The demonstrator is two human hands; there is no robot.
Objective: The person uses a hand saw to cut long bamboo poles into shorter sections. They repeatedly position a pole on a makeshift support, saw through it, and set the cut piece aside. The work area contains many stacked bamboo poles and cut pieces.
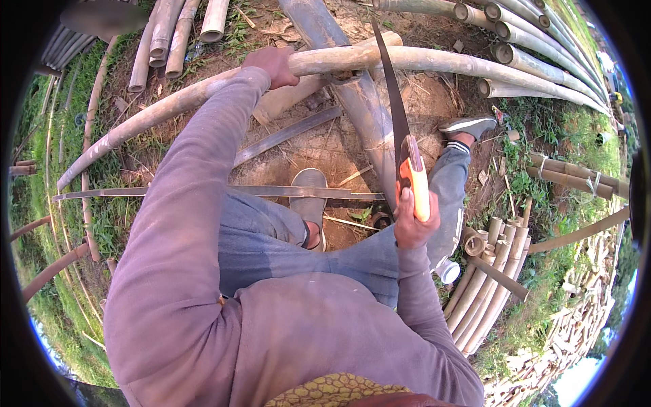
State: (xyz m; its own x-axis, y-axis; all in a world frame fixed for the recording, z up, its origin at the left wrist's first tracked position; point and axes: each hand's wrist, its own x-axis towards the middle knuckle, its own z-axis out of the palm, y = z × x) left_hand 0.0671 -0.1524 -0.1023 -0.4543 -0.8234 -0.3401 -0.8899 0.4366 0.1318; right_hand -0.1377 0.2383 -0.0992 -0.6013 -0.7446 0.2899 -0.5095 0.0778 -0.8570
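A long bamboo pole [203, 88] lies crosswise in front of me, curving toward both sides of the view. My left hand [273, 66] is closed around it, left of the middle. In my right hand [415, 220] is a handsaw [391, 88], gripped by its orange and brown handle. The dark blade points away from me and passes over the pole, right of my left hand; whether its teeth touch the bamboo I cannot tell. Beneath the pole runs a thick grey-brown beam [366, 122] that bears it.
Cut bamboo poles lie in piles at the far left [163, 34] and far right [522, 54]. A bundle of short bamboo pieces [489, 285] stands at my right, by a white-capped container [448, 271]. A flat strip [298, 192] crosses near my left shoe [308, 186].
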